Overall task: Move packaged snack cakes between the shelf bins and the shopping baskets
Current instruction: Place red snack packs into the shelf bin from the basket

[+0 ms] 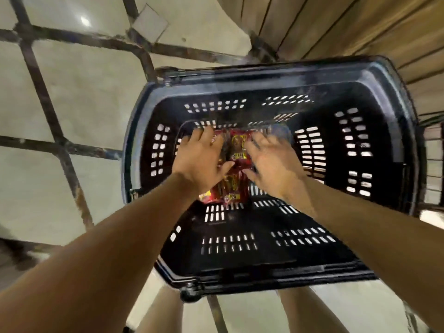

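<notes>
Two bare forearms reach from the near edge down into a black shopping basket point(389, 75), viewed from directly above. Both hands are palm-down, fingers pointing far, pressed close together over a small heap of snack cakes point(236, 150) in red and yellow wrappers. On the left side, the left hand point(200, 159) lies with fingers spread over the packets, its thumb angled toward the middle. Opposite it, the right hand point(270, 162) mirrors that pose, fingers splayed and blurred. Each hand touches the wrappers, but whether either has closed around a packet cannot be told; the fingers look loosely spread rather than clenched.

All the packets lie on the basket floor, nearer its far-left part, with a few showing at the near side beneath the wrists. Slotted walls of the basket surround them. Pale floor tiles point(72, 97) with dark grout lines spread to the left. Wooden planking point(336, 22) curves at the far right. Below the basket's near rim, the person's bare legs point(298, 311) show.
</notes>
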